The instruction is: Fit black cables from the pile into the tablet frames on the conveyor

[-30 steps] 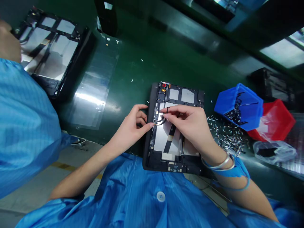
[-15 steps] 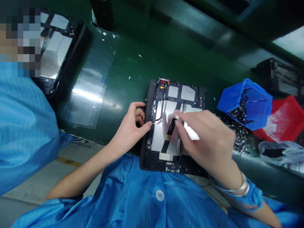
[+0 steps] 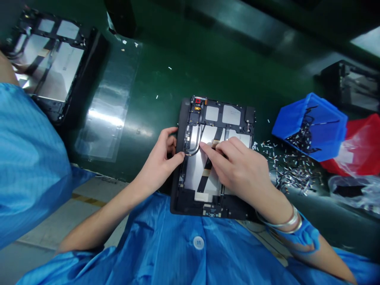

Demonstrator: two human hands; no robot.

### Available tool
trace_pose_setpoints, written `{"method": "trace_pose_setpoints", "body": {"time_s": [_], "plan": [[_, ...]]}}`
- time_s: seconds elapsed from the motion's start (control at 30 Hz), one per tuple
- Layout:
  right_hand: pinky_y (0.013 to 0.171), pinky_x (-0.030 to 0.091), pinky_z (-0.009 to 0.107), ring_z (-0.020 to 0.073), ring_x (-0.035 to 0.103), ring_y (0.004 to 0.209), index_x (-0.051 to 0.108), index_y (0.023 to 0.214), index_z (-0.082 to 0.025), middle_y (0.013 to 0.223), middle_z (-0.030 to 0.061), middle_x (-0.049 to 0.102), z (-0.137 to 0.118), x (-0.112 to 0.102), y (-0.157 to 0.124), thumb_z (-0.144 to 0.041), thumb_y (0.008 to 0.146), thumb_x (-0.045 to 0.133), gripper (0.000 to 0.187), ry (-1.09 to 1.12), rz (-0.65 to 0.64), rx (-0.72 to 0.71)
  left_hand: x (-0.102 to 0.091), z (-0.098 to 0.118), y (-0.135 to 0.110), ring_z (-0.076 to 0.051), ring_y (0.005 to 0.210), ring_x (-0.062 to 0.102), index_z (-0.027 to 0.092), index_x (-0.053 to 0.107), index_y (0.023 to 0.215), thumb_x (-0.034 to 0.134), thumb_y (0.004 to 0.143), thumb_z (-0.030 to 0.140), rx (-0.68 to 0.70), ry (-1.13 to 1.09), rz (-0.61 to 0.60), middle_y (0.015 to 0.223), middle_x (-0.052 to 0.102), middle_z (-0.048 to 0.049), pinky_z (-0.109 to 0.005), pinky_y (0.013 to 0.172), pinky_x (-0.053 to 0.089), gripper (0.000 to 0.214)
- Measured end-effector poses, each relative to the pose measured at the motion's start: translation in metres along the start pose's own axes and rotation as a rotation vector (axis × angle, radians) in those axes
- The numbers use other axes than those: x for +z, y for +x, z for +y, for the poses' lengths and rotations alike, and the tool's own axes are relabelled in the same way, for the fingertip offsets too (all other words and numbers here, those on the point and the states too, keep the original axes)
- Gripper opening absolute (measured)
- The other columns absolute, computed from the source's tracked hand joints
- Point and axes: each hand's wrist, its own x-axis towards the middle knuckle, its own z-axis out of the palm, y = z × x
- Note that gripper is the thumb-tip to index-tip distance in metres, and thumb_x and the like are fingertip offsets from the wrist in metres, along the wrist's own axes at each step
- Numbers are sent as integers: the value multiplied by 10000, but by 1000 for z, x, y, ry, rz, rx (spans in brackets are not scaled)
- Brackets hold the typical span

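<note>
An opened tablet (image 3: 192, 178) lies in front of me, its grey battery panels, black ribbon strip and small circuit boards exposed. My left hand (image 3: 162, 158) grips its left edge, bent fingers against the side and thumb at the end of a curved black cable (image 3: 194, 151). Over the middle of the tablet is my right hand (image 3: 242, 166). Its index finger stretches out and touches the cable near the bend, while the other fingers are bent and apart from it. The right thumb is hidden, and nothing is visibly held in this hand.
To the right, a tipped blue bin (image 3: 314, 126) holds black pieces, beside a red bin (image 3: 362, 146) and a clear plastic bag (image 3: 353, 194). Small scraps (image 3: 297, 174) lie scattered there. Another opened tablet (image 3: 68, 71) and a person's blue sleeve (image 3: 29, 158) are at left, near a clear sheet (image 3: 109, 107).
My right hand has moved left from the ribbon strip to the curved cable, going from a pinch to a stretched index finger. My left hand keeps its place on the tablet's edge.
</note>
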Motion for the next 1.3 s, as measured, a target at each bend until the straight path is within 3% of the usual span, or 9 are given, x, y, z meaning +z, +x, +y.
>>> {"method": "trace_pose_setpoints", "body": {"time_s": [0.37,0.47,0.6,0.77,0.97,1.17,1.3], "plan": [[523,319,293,187,496,739,645,1187,-167,712,66,602,13,7,17,-115,911,426,356,-55,-31,92,8,-6,2,-193,904,623,186,377,1243,709,747,314,16,59,81,1083,633,-69,-345,824,475,610],[544,350,294,184,506,726,669,1148,-187,718,59,617,16,6,18,-122,912,435,339,37,28,133,8,-6,2,-209,940,628,177,367,1251,703,757,320,21,52,67,1102,631,-82,-357,834,482,614],[625,411,304,178,534,730,705,1029,-207,736,44,626,19,6,21,-193,913,484,250,256,163,331,8,-5,2,-217,974,624,172,363,1260,696,759,325,21,57,69,1137,619,-92,-354,836,481,621],[624,398,298,171,553,726,699,877,-239,715,4,608,27,10,40,-210,826,596,119,471,97,480,8,-6,2,-212,967,620,170,369,1259,708,744,330,25,54,83,1129,619,-87,-344,833,475,638],[622,372,281,144,547,713,635,694,-196,697,-8,597,30,13,54,-177,780,635,88,599,41,517,8,-5,0,-211,958,620,175,371,1269,703,749,326,22,55,81,1115,620,-82,-335,812,476,635],[611,409,281,132,538,660,627,696,-197,687,1,604,29,-4,50,-308,836,631,179,741,53,486,9,-6,0,-200,955,626,188,370,1238,685,765,297,41,4,57,1071,626,-60,-339,853,470,579],[609,414,287,134,538,655,639,709,-200,710,7,618,29,-12,52,-314,830,644,167,696,29,458,8,-6,1,-206,973,621,192,363,1241,687,769,294,47,-2,58,1053,629,-57,-349,875,467,582]]}}
